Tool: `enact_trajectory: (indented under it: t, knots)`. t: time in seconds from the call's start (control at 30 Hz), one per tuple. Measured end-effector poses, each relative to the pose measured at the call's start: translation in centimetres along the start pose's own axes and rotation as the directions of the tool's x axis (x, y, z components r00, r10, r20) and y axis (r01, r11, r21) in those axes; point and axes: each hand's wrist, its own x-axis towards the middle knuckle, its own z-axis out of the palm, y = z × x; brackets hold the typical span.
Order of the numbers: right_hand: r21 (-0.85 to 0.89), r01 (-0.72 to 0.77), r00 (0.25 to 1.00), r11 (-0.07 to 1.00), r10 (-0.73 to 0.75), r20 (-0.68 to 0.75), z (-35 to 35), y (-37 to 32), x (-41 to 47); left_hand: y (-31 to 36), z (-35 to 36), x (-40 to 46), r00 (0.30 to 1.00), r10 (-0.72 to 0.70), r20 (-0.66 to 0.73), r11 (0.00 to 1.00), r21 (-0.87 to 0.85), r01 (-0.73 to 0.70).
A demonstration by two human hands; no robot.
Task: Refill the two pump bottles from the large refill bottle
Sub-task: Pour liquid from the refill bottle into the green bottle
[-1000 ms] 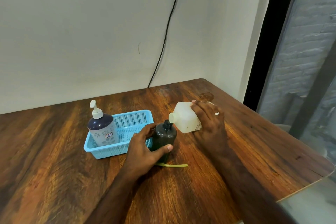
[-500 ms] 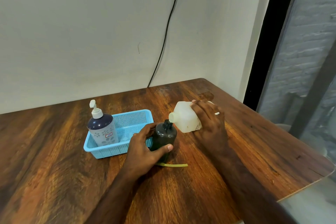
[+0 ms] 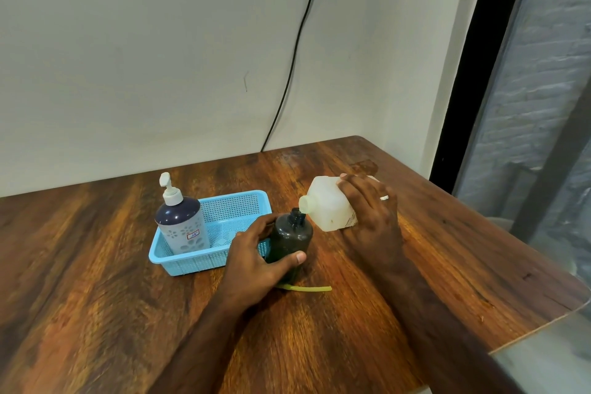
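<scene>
I judge the task half done: my left hand (image 3: 256,261) is clamped on the dark round plastic bottle (image 3: 289,238), my right hand (image 3: 371,217) tips the white square refill jug (image 3: 326,209) into it, and the capped blue-and-grey pump bottle (image 3: 182,224) waits in the light blue basket (image 3: 236,206).

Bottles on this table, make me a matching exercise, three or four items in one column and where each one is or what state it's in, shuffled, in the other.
Column one
1. white refill bottle
2. dark bottle
3. pump bottle
4. yellow-green tube

Column two
A. stands in the blue basket
B. lies flat on the table
C. tipped sideways in the right hand
D. upright, pump off, gripped by the left hand

Pairs: 1-C, 2-D, 3-A, 4-B
</scene>
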Motion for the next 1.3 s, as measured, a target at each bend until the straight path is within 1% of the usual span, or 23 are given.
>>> enact_trajectory:
  t: [0.73,0.97,1.3]
  knots:
    - [-0.002,-0.003,1.0,1.0,0.003,-0.004,-0.12,0.0,0.06,0.0,0.05,0.01,1.0,0.015,-0.007,1.0,0.018,-0.015]
    - [-0.001,0.023,1.0,1.0,-0.023,-0.015,-0.15,0.03,0.04,-0.08,0.16,-0.01,0.999,0.03,-0.019,0.999,0.019,-0.029]
    - [0.004,0.003,1.0,1.0,-0.003,-0.011,-0.13,-0.06,-0.04,-0.2,0.06,0.12,1.0,0.027,-0.016,0.999,0.034,-0.026]
